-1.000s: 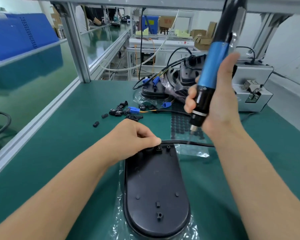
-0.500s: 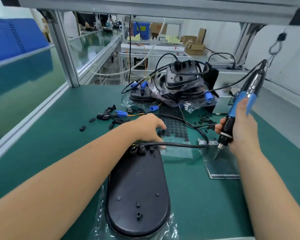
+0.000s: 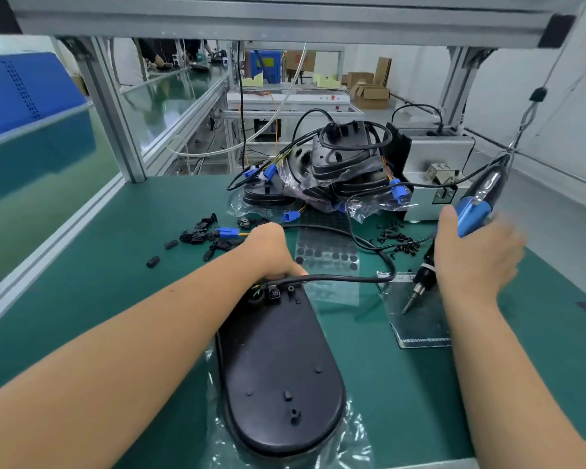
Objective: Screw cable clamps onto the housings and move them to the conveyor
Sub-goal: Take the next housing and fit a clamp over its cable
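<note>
A black oval housing (image 3: 278, 367) lies on clear plastic in front of me, underside up. Its black cable (image 3: 335, 278) runs out to the right from the far end, under a small black clamp (image 3: 274, 292). My left hand (image 3: 271, 252) is curled over that far end and grips the housing beside the cable. The blue and black electric screwdriver (image 3: 472, 211) hangs on its cord at the right, tip resting on a plastic sheet (image 3: 416, 319). My right hand (image 3: 474, 262) is against it with blurred fingers spread; the blue grip lies loosely in the thumb crook.
Loose black clamps (image 3: 200, 233) lie at mid left, and small black screws (image 3: 398, 238) at mid right. A pile of bagged housings with blue connectors (image 3: 339, 160) stands at the back beside a grey screw feeder (image 3: 433, 170). The green conveyor (image 3: 31, 184) runs behind the left rail.
My right hand carried the screwdriver from above the clamp out to the right and down, and its fingers have now spread. My left hand stayed at the housing's far end.
</note>
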A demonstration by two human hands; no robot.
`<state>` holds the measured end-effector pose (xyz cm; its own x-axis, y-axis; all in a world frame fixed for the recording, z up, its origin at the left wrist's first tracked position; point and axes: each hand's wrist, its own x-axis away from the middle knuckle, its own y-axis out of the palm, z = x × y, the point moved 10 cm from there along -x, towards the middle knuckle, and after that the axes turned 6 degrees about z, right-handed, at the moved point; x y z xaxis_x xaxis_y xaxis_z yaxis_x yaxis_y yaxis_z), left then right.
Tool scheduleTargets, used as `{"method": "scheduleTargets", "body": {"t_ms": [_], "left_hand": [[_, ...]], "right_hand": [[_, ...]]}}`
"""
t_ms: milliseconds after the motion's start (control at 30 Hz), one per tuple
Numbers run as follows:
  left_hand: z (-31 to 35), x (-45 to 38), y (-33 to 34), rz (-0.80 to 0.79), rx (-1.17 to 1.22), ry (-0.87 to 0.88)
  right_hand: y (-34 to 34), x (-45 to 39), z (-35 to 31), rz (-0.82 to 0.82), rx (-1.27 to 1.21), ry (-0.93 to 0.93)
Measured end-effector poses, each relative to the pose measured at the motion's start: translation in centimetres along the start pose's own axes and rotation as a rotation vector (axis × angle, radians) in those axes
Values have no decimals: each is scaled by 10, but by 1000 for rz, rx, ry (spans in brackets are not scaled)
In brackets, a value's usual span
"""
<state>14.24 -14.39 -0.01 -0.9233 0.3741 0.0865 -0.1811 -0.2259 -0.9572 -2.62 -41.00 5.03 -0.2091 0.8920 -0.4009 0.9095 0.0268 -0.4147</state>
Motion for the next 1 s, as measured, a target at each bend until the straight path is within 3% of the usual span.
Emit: {"method": "scheduleTargets", "body": {"t_ms": [100,167,233,333,433,700,1000], "left_hand": [[-5,3,6,-85,63,-102],[-12,4,10,-133,250,-150],[-20,6,13,-143,531,-185],[-25,7,19,-146,772,-200],[-23,7,21,-127,861,-184],[-12,13,9,-43,921,-64],[1,8,-16,141,795,111]], "right_hand": [[-6,19,-40,65,-55,-247],[1,41,-65,20,-121,-430],[24,60,-80,-166,-199,-503],[76,101,-98,-612,-171,-601],[106,129,-101,-798,-22,-660],[113,131,-107,-804,35,-706],[111,115,-115,-729,73,-694]]}}
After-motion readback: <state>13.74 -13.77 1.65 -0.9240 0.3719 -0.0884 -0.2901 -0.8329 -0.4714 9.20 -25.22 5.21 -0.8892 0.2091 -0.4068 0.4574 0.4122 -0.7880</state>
